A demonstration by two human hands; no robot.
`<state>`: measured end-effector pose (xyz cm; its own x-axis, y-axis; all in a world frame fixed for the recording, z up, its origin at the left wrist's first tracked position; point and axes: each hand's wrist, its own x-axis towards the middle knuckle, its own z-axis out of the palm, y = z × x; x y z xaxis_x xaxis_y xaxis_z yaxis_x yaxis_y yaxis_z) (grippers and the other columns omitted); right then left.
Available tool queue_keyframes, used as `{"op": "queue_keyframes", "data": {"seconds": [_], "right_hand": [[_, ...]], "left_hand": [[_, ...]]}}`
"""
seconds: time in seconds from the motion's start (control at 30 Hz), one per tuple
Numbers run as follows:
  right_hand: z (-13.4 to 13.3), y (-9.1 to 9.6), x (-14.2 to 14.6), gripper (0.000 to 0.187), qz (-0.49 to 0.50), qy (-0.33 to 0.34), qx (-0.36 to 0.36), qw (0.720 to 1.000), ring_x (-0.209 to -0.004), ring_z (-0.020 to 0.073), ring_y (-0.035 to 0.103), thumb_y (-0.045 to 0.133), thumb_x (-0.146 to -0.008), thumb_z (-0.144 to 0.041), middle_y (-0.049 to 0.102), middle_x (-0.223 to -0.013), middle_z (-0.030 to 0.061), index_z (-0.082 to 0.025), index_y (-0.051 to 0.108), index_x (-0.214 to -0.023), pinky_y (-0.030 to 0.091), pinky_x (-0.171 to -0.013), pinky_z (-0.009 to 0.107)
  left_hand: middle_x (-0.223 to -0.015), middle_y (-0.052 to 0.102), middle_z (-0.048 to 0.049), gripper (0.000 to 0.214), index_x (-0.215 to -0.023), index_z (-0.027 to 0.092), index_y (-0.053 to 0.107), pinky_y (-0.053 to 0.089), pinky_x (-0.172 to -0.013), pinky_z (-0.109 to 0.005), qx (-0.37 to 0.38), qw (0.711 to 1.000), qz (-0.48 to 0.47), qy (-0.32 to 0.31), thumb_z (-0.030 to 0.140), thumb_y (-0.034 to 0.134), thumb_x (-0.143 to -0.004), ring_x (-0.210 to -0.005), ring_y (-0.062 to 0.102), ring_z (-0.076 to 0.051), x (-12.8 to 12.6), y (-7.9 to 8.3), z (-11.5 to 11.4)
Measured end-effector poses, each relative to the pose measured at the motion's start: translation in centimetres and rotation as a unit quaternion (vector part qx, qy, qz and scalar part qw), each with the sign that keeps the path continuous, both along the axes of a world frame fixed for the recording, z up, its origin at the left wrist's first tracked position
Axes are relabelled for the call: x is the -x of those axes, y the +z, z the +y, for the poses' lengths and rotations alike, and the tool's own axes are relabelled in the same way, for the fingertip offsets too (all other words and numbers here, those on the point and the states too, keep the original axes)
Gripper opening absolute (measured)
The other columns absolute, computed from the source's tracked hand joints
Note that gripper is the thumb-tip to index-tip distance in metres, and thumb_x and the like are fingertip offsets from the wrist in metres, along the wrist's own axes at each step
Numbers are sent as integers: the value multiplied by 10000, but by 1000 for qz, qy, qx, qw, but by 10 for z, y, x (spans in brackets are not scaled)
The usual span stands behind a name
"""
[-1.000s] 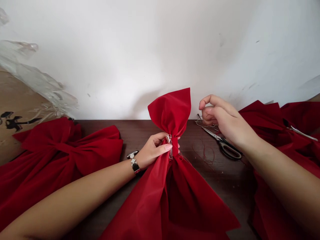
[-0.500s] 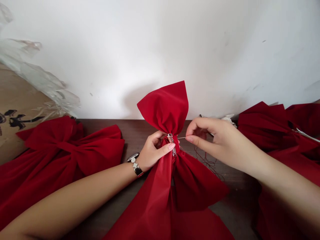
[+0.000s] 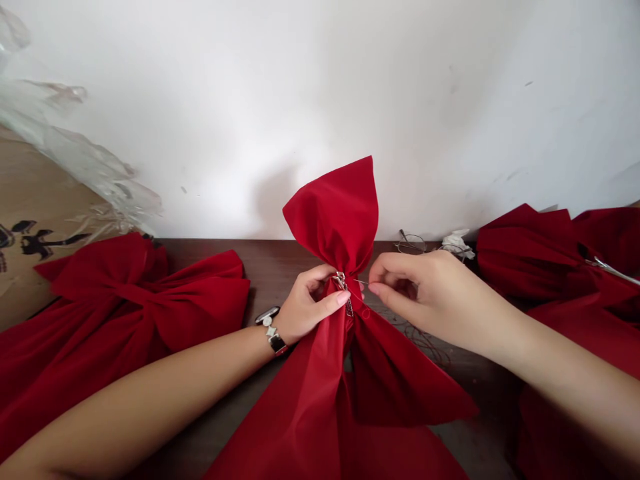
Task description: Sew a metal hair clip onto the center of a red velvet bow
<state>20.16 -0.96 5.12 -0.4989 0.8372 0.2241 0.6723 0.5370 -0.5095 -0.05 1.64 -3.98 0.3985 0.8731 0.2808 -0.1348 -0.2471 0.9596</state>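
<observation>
Right at the pinched waist of a red velvet bow [image 3: 335, 213], upright mid-table with its lower folds spread toward the body, 2 hands close together but apart: left hand [image 3: 310, 300] clamped on the gather and a metal clip [image 3: 344, 287], a silver-and-black bracelet [image 3: 270, 333] at the wrist; right hand [image 3: 415, 293] pinching a fine needle [image 3: 363, 283] just beside the clip. Likely best: firm hold on the pleats, short straight pass close to the clip, fingertips clear of the point. Just below, loose red thread [image 3: 425, 340] on a dark wooden table [image 3: 280, 260]. Farther back, wire-framed glasses [image 3: 411, 245] and crumpled white tissue [image 3: 457, 243]. To either side, a red bow [image 3: 135, 293] and a red fabric pile [image 3: 525, 253] holding a steel tool [image 3: 613, 270]. Beyond, cardboard [image 3: 40, 200], plastic sheeting [image 3: 75, 153] and a white wall [image 3: 300, 100].
</observation>
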Motion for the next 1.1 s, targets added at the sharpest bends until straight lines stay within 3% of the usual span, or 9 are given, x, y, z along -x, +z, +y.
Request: {"op": "queue_keyframes", "data": {"seconds": [0.17,0.53,1.1], "right_hand": [[-8,2,5,107,29,5,-7,1000,-470,53,459,540,-857,-129,573,-551,-58,-172,572,-765,333,-495,177],[-8,-5,8,103,22,10,19,1000,-475,67,426,515,-856,-124,563,-570,-59,-178,524,-768,319,-509,210],[-6,-7,10,124,25,21,28,999,-461,61,342,504,-847,-109,498,-535,-72,-173,481,-742,301,-498,196]], "left_hand": [[-783,637,3,166,-844,156,631,459,-695,-211,-24,1000,-15,-8,290,712,-791,-709,569,-113,-2,3,0],[-779,649,-17,264,-860,152,643,475,-675,-237,23,1000,-12,9,345,764,-728,-708,583,-142,-1,4,-2],[-774,642,-5,263,-840,154,622,472,-679,-225,23,999,-25,8,318,783,-712,-709,578,-129,-2,2,-1]]}}
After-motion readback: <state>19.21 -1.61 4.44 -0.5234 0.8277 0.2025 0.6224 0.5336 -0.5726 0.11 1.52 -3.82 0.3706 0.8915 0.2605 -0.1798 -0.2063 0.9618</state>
